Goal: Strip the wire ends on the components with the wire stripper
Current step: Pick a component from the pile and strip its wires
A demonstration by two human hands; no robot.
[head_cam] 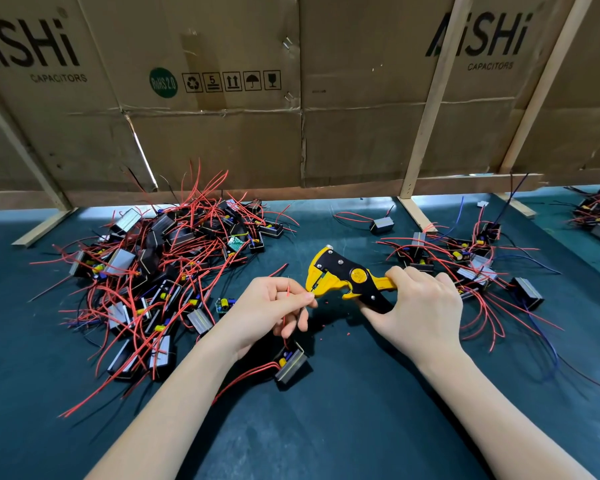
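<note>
Stripper (347, 277) (yellow-black plastic), thin red wire (288, 293)

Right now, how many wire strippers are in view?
1. The yellow and black wire stripper is held in the right hand, its head beside the left hand pinching a red wire. Others could be hidden under the component piles.

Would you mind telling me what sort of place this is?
Probably a small electronics assembly bench. A heap of wired components lies on a green mat, capacitor cartons wall the back, and the right hand holds a wire stripper.
</note>
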